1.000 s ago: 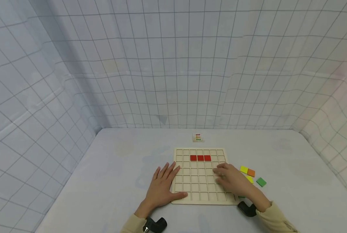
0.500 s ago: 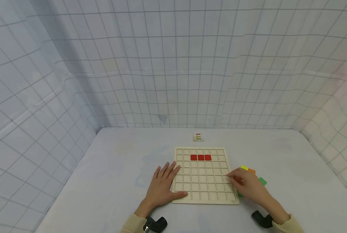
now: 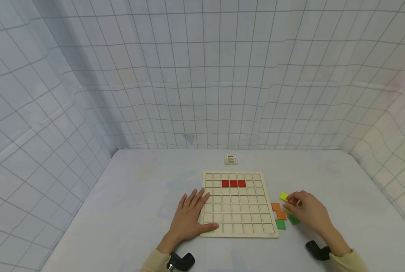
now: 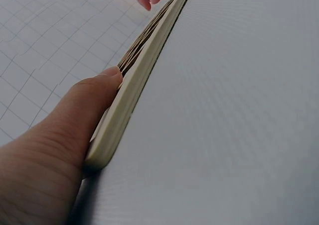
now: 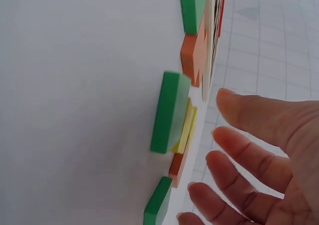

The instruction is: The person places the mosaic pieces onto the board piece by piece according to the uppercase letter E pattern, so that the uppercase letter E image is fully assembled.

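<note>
A pale gridded board (image 3: pixel 236 218) lies flat on the table, with a row of red square tiles (image 3: pixel 233 183) set in its upper part. My left hand (image 3: pixel 186 222) is spread over the board's left edge, fingers straight. In the left wrist view its thumb (image 4: pixel 82 103) rests on the board's rim. To the right of the board, my right hand (image 3: pixel 310 212) hovers over loose yellow, orange and green tiles and partly hides them. The right wrist view shows this hand (image 5: pixel 259 165) with fingers loosely bent, nothing between them, beside a green tile (image 5: pixel 168 113).
A small card (image 3: pixel 231 159) with a coloured grid pattern lies behind the board. Loose orange tiles (image 3: pixel 281 215) and a green tile (image 3: pixel 280 224) lie near the board's right edge, with a yellow tile (image 3: pixel 283 196) farther back. A white gridded curtain (image 3: pixel 202 94) surrounds the table.
My right hand has moved rightward, from above the board to above the loose tiles, uncovering orange and green ones beside the board. The left hand and red tiles have stayed put.
</note>
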A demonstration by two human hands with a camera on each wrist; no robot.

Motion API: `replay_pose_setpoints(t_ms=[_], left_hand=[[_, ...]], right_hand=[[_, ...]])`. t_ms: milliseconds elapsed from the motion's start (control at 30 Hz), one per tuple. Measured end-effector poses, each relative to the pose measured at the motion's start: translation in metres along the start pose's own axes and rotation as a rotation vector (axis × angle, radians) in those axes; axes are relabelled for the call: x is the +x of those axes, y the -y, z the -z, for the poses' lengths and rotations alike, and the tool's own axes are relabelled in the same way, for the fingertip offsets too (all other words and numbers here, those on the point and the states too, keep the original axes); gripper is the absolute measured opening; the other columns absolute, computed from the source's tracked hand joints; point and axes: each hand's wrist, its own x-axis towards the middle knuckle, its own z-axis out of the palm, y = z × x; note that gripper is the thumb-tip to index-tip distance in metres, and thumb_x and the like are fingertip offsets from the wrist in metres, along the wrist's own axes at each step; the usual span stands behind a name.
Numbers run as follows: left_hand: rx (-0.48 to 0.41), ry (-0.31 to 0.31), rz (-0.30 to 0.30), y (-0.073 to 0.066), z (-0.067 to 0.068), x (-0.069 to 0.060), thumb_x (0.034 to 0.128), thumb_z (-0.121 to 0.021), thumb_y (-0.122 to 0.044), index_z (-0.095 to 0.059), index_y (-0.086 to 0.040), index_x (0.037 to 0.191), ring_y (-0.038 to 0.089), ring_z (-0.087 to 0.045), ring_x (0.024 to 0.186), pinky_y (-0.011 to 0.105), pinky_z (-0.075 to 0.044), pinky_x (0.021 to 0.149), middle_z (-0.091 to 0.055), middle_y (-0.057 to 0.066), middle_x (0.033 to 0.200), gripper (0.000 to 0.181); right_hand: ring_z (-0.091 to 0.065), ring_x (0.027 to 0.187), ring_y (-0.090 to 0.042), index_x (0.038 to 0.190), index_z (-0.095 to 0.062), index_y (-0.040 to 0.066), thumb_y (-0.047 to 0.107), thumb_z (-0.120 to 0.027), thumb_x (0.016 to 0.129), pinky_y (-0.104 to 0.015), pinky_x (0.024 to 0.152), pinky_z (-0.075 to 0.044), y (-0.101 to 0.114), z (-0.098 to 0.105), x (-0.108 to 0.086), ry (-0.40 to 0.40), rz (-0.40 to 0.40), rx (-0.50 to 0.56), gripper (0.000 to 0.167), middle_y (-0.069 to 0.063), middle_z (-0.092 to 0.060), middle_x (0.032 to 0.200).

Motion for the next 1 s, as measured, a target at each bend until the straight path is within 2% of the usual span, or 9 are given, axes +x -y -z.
replay_pose_setpoints(t_ms=[200,400,633,1000], left_hand=[[-0.008,0.000,-0.004,0.000,0.000,0.000,0.0754,-0.047,-0.081,-0.031,-0.019,0.150,0.024,-0.015,0.142,0.048,-0.007,0.112,-0.023,0.001,0.155,0.098],[-0.004,0.004,0.003,-0.001,0.001,-0.001,0.0750,-0.047,-0.081,-0.031,-0.019,0.151,0.023,-0.014,0.142,0.048,-0.007,0.112,-0.023,0.000,0.155,0.099],[0.001,-0.004,-0.003,-0.001,0.000,0.000,0.0750,-0.045,-0.082,-0.031,-0.019,0.150,0.024,-0.015,0.142,0.048,-0.007,0.112,-0.024,0.001,0.155,0.099],[0.006,-0.005,-0.001,0.000,0.000,0.000,0.0747,-0.045,-0.082,-0.031,-0.019,0.150,0.023,-0.014,0.142,0.047,-0.007,0.112,-0.023,0.000,0.155,0.100]], right_hand=[[-0.048,0.073,-0.021,0.101,-0.070,0.002,0.023,-0.078,0.079,-0.031,0.055,-0.039,-0.007,-0.002,0.010,0.060,-0.029,-0.044,0.032,-0.002,-0.055,0.082],[-0.048,0.073,-0.021,0.099,-0.071,0.004,0.021,-0.077,0.079,-0.032,0.054,-0.041,-0.009,-0.005,0.018,0.054,0.010,-0.056,0.027,-0.003,-0.054,0.081],[-0.051,0.075,-0.022,0.097,-0.070,0.003,0.015,-0.076,0.079,-0.032,0.056,-0.043,-0.007,-0.006,0.026,0.089,-0.012,-0.033,0.023,-0.004,-0.054,0.081],[-0.055,0.075,-0.021,0.094,-0.065,0.002,0.012,-0.077,0.078,-0.036,0.062,-0.046,-0.011,-0.002,0.039,0.188,-0.031,0.115,0.022,-0.005,-0.057,0.086]])
